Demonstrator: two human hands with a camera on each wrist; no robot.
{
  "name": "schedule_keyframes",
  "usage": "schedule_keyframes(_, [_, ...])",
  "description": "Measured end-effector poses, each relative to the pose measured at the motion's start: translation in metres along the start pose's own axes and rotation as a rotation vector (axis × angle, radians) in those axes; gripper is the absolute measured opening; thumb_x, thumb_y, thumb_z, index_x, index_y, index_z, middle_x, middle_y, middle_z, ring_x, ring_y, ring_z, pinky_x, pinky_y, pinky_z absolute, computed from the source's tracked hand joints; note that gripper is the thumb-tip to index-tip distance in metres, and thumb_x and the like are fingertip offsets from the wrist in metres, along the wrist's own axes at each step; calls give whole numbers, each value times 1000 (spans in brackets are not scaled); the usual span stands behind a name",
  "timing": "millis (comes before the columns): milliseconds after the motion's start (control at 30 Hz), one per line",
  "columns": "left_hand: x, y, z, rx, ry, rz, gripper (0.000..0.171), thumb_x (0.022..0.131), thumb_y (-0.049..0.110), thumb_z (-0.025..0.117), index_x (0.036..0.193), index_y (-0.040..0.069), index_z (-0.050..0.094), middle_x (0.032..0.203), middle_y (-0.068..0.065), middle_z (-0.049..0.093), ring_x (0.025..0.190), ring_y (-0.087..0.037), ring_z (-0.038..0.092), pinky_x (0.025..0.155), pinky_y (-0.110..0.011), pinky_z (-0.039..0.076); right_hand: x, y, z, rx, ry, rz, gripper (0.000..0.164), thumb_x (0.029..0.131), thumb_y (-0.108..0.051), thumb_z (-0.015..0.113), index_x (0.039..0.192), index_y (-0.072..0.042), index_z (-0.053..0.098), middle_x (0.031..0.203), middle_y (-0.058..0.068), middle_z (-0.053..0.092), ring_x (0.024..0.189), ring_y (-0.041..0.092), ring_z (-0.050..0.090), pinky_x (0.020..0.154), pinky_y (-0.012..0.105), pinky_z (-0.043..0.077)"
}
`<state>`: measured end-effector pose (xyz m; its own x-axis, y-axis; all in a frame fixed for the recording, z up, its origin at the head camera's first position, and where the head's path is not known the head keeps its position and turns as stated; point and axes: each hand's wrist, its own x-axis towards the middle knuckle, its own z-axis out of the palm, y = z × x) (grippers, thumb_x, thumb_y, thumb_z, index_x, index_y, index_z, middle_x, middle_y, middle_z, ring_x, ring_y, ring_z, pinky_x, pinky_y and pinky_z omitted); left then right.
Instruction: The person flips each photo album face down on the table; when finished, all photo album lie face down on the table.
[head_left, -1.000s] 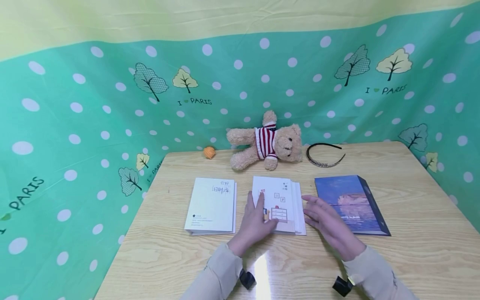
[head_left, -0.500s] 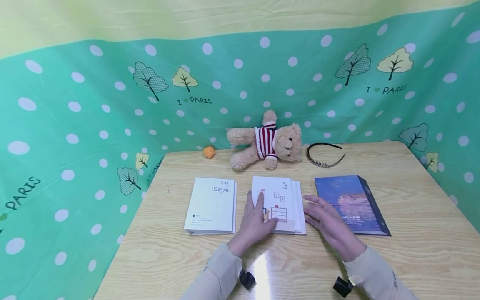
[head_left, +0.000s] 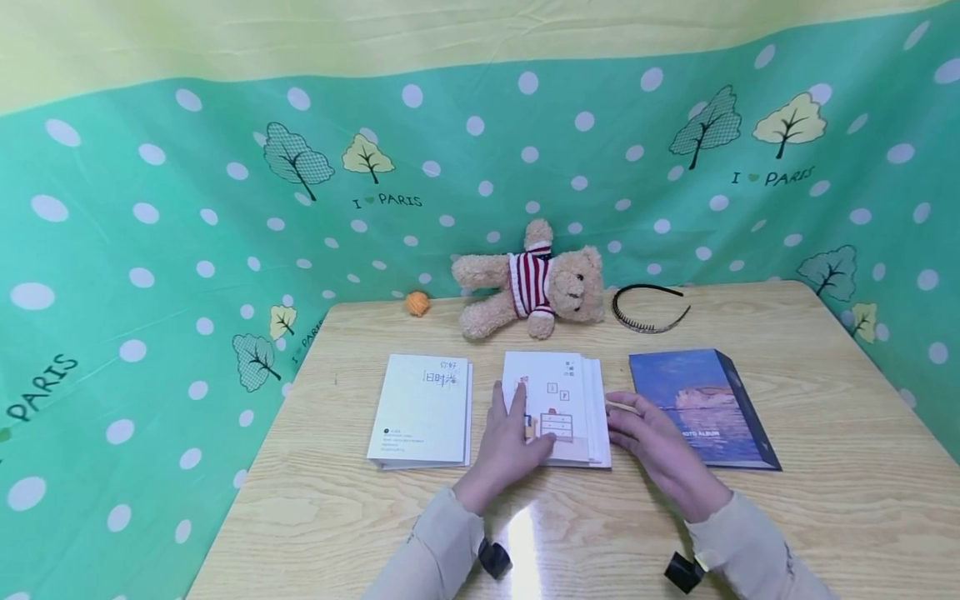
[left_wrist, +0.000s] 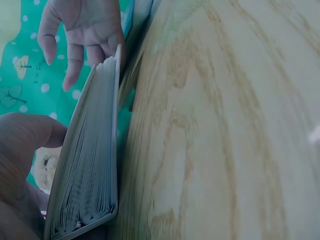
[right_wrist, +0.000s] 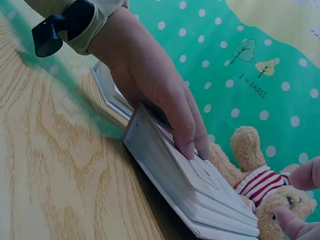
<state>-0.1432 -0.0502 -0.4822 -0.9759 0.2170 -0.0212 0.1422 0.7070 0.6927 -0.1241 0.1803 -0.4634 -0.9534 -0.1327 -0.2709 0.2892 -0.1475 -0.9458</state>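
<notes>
- Centrally, a white drawer-printed album (head_left: 570, 396) is set on the wooden table (head_left: 300, 533).
- Its cover is touched by the left hand (head_left: 506, 446), fingers spread apart.
- Just beside its right edge, the right hand (head_left: 663, 450) is held, fingers loosely extended.
- To the left a pale lettered album (head_left: 420, 408), to the right a blue photo album (head_left: 697, 404) is placed.
- Behind, a teddy bear (head_left: 531, 283) is laid sideways near a black headband (head_left: 641, 328).

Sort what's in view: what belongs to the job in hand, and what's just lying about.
Seemingly in the job:
middle book, with the left hand on its cover
right hand, by its right edge
perhaps the white book and blue photo album on either side

Seemingly just lying about:
teddy bear
black headband
orange ball
</notes>
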Motion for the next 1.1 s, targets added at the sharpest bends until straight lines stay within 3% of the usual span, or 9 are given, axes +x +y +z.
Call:
schedule_keyframes(167, [-2,5,-1,56,0,3,95,84,45,67,156,8,18,160,-25,-6,143,-48,14,109,-60,28,-1,0,0,-13,-1,-3,49,100,-10,50,143,6,31,138,24,44,112,23,56,97,34,47])
schedule_keyframes(267, [-3,8,0,123,2,14,95,85,49,63,156,7,17,159,-26,-6,143,-47,13,109,-62,25,-3,-1,0,-22,-17,-17,49,100,-6,47,144,5,29,143,25,39,119,24,52,97,33,47])
schedule_keyframes(433, [-3,9,4,246,12,49,95,86,58,58,155,4,21,158,-29,-3,144,-49,6,109,-66,20,-4,0,0,-35,-39,-41,55,96,3,41,148,4,24,151,26,30,133,34,38,98,32,47])
schedule_keyframes(600, [-4,16,7,311,-8,48,99,85,70,52,155,6,23,158,-30,-1,143,-50,-2,110,-68,11,-4,1,0,-51,-52,-62,59,100,-2,45,152,1,19,154,23,26,137,39,33,97,31,48])
schedule_keyframes(800, [-5,22,10,331,-13,27,111,77,82,50,155,7,24,159,-27,3,143,-50,-2,108,-72,6,-5,1,0,-62,-60,-63,64,101,-4,45,156,-3,12,155,21,25,134,35,37,94,29,49])
schedule_keyframes(1100, [-9,31,11,339,-19,25,120,70,86,52,156,9,21,159,-26,2,144,-47,-2,107,-74,5,-5,-1,3,-60,-64,-59,62,101,-2,41,155,1,10,153,25,25,119,19,51,92,28,50])
